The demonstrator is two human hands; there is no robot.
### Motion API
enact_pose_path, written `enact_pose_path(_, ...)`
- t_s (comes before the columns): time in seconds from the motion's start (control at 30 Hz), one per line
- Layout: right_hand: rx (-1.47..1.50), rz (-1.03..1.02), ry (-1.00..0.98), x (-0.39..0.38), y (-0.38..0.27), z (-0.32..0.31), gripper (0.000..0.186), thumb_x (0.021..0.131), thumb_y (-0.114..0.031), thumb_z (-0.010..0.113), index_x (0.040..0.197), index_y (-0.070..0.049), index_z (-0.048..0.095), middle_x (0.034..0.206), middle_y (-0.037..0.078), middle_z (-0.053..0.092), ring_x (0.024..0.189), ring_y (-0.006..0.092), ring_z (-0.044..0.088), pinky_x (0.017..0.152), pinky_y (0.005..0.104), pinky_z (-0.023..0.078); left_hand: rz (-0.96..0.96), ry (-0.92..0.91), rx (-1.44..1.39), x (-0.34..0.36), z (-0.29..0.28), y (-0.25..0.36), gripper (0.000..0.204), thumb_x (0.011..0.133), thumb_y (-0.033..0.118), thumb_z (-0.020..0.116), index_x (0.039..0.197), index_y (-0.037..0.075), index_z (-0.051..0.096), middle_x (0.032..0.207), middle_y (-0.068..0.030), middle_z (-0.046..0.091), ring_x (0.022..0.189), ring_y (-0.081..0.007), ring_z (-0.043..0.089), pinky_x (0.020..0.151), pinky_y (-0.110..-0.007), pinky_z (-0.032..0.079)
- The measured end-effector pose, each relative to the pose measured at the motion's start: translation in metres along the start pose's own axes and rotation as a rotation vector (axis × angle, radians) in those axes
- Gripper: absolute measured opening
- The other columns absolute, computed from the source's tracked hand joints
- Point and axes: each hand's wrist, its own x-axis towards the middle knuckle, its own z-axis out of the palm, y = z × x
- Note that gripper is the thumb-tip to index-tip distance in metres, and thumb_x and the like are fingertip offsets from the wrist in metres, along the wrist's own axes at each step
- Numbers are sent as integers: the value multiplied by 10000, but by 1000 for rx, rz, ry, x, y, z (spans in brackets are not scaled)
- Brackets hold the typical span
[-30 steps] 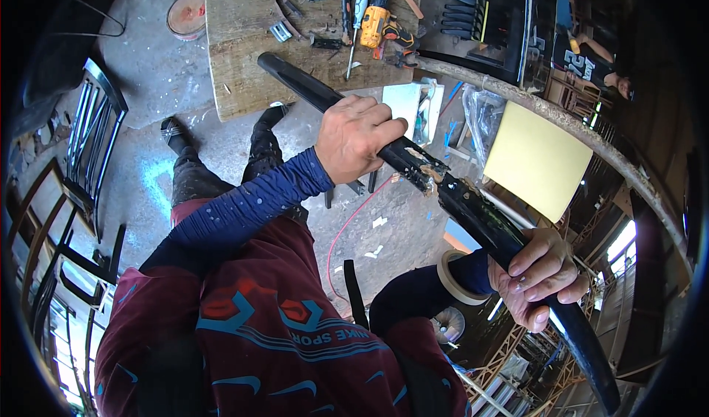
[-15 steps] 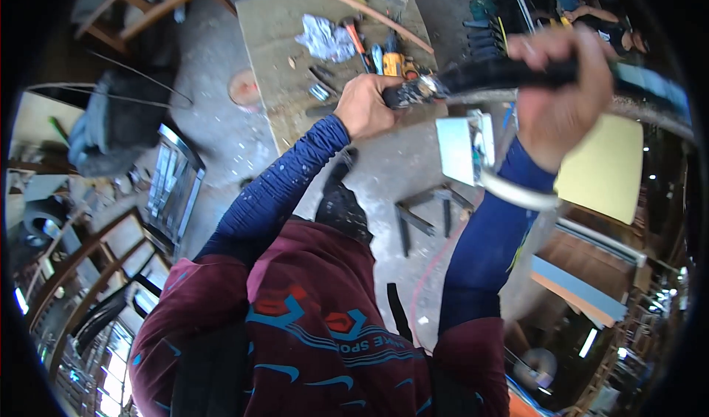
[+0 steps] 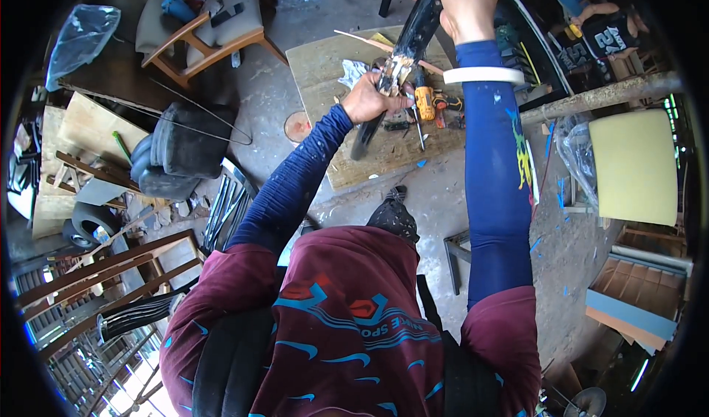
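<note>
Fingers (image 3: 399, 102) clamped round black bar (image 3: 419, 27)

Left hand (image 3: 367, 101) and right hand (image 3: 469, 5) both grip it. Its right-held end has swung forward, so the splintered break (image 3: 396, 70) now lies over the board (image 3: 356, 172), beside the left grip.

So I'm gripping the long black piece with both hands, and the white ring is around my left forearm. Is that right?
Not quite: the head view shows the white ring around your right forearm. Your left hand and right hand do both grip the long black piece.
</note>
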Motion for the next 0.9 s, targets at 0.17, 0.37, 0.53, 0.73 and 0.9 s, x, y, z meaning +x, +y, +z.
enact_pose_path(0.17, -117, -87, -32, 4, 8, -18, 209, 871, -157, 828, 913, -10, 685, 646, 40, 626, 533, 147, 635, 466, 283, 530, -76, -72, -60, 4, 0, -4, 317, 779, -87, 677, 1084, -3, 677, 940, -34, 724, 647, -101, 644, 731, -272, 583)
enact_pose_path(0.37, 59, -154, -156, -17, -22, 2, 190, 917, -147, 763, 977, 8, 672, 752, 51, 644, 582, 143, 646, 501, 268, 530, -72, -91, -40, -8, 3, -8, 250, 813, 1, 737, 1060, 18, 706, 813, -27, 705, 616, -84, 616, 601, -251, 512)
enact_pose_path(0.53, -68, -210, -173, -15, -24, -12, 157, 941, -132, 712, 922, -25, 599, 692, 24, 595, 520, 121, 596, 461, 276, 508, -45, -172, 65, -10, 16, 0, 211, 833, 80, 785, 1035, 52, 733, 740, -8, 691, 585, -66, 585, 568, -243, 481)
enact_pose_path(0.73, -84, -235, -170, -26, -22, -7, 157, 944, -124, 700, 889, -35, 583, 678, 18, 596, 514, 118, 593, 454, 270, 499, -77, -172, 84, -16, 15, -7, 214, 826, 86, 798, 1030, 54, 742, 744, -3, 695, 640, -69, 634, 588, -243, 507)
enact_pose_path(0.9, -131, -230, -169, -25, -14, 0, 163, 943, -127, 708, 892, -38, 582, 667, 20, 603, 498, 118, 588, 450, 273, 494, -21, -235, 38, -17, 6, -4, 258, 844, 108, 833, 1068, 30, 733, 777, -19, 710, 680, -80, 650, 637, -248, 536)
